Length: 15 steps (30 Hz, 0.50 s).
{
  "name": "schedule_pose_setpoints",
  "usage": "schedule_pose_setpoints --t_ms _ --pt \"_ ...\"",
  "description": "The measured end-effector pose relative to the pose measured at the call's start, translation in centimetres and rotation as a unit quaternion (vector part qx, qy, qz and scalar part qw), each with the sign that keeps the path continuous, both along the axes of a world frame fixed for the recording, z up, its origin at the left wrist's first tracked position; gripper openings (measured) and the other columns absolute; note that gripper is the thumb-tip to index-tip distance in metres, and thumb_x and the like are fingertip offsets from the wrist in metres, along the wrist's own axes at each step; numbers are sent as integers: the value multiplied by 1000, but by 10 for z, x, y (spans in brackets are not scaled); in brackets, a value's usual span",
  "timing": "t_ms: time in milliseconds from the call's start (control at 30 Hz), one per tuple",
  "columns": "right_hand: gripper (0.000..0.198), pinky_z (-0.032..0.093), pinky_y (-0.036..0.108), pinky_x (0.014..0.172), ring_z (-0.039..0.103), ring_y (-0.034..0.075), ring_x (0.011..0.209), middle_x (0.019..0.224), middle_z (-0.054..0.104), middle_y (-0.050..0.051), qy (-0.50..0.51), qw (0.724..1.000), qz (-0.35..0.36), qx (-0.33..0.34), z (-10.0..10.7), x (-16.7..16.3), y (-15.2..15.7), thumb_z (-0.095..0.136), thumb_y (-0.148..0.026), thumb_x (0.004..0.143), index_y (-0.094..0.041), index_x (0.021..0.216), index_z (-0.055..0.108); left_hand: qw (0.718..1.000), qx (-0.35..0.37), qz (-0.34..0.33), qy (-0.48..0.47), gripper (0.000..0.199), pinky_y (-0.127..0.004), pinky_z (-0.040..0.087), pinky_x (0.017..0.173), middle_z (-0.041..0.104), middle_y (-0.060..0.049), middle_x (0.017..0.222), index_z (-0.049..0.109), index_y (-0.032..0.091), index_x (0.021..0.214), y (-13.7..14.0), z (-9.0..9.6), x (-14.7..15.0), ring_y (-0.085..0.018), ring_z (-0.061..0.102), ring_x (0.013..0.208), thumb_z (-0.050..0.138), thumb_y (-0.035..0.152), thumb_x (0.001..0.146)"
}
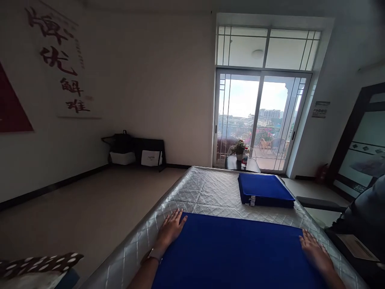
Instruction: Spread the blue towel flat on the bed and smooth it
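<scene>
A flat sheet of dark blue cloth (234, 253) lies spread over the silver quilted cover (198, 186) of the table, its near part running out of view. At the cloth's far left corner rests my left hand (171, 226), fingers stretched out along the edge, a band on the wrist. My right hand (315, 251) lies flat at the far right corner with its fingers extended. Neither hand grips anything. Beyond the cloth sits a neat stack of folded blue cloth (264, 186) with a small white label (252, 199) on its near side.
A small dark table (233, 163) with a flower pot (239, 150) and a bottle (244, 158) stands past the far end, before glass sliding doors (237, 104). A patterned cushion (39, 265) is at lower left. Dark furniture (365, 216) flanks the right side.
</scene>
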State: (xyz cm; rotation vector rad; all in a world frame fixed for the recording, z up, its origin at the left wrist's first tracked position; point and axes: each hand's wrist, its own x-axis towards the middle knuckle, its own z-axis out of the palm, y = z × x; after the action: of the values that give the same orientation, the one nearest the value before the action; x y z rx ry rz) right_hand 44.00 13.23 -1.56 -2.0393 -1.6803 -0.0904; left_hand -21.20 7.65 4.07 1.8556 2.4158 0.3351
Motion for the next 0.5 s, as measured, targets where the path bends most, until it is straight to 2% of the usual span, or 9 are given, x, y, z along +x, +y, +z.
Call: schedule_pose_setpoints --t_ms 133,233,300,367,433,500 --pt "69 38 56 118 52 30 141 144 66 11 -52 994 -35 -88 34 -23 -3 25 -55 69 -33 114 73 1000 18 -2 -5 70 -45 23 129 37 -12 166 35 15 155 -4 1 -3 -22 32 155 18 52 98" --pt "68 32 57 121 51 33 142 142 67 13 -84 993 -14 -84 48 -69 -3 25 -52 75 -29 115 74 1000 28 -1 -2 69 -46 24 129 40 -13 165 39 15 153 -5 1 -3 -24 33 155 20 51 97" --pt "67 29 51 124 47 30 145 146 64 13 -96 992 44 -68 51 -119 -8 27 -50 80 -26 123 72 1000 32 -1 0 69 -47 24 129 40 -14 164 40 14 152 -4 0 -3 -24 34 155 21 50 97" --pt "63 30 46 125 45 27 147 151 60 9 -88 985 139 -56 53 -179 -18 29 -47 87 -25 134 65 999 34 0 2 68 -46 24 129 39 -13 165 41 14 152 -4 -1 -2 -24 33 155 22 49 97" --pt "62 28 45 126 41 25 150 157 53 4 -60 967 238 -67 57 -237 -33 27 -49 93 -27 144 55 999 35 0 5 67 -45 23 129 39 -13 165 40 14 152 -5 -2 -1 -23 32 155 22 48 97" --pt "63 28 45 126 37 24 152 160 48 0 -32 952 291 -86 60 -282 -46 27 -54 95 -30 148 49 999 33 4 11 67 -45 23 129 38 -13 165 39 13 153 -6 -2 0 -23 31 155 22 47 97"
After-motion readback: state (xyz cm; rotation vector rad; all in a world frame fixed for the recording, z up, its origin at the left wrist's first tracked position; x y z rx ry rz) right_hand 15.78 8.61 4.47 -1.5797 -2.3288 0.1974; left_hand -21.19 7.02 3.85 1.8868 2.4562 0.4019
